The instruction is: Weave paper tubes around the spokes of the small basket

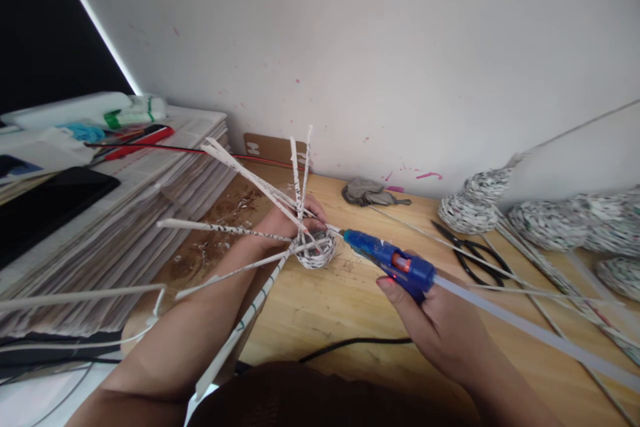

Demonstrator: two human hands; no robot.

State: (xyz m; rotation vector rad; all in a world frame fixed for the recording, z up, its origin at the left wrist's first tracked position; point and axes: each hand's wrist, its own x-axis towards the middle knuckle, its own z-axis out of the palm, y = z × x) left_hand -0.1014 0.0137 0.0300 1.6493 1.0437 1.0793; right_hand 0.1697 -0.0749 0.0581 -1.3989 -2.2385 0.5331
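A small round woven piece of rolled newspaper strips [317, 253] is just above the wooden table, with several long paper rolls sticking out of it. My left hand [311, 211] is closed around its far side, the fingers partly hidden behind the rolls. In my right hand [425, 310] is a blue glue gun [383, 257], gripped by its handle. The nozzle points left and meets or nearly meets a paper roll beside the weave. A long translucent glue stick [510, 320] runs out of the gun's back end.
Black-handled scissors [475, 259] lie right on the table [320, 320], near finished woven pieces [470, 210] and loose paper rolls. A grey cloth [373, 192] lies by the wall. Stacked newspapers [200, 180] stand left, with a phone [60, 197] on top. A black cord [355, 341] crosses the front.
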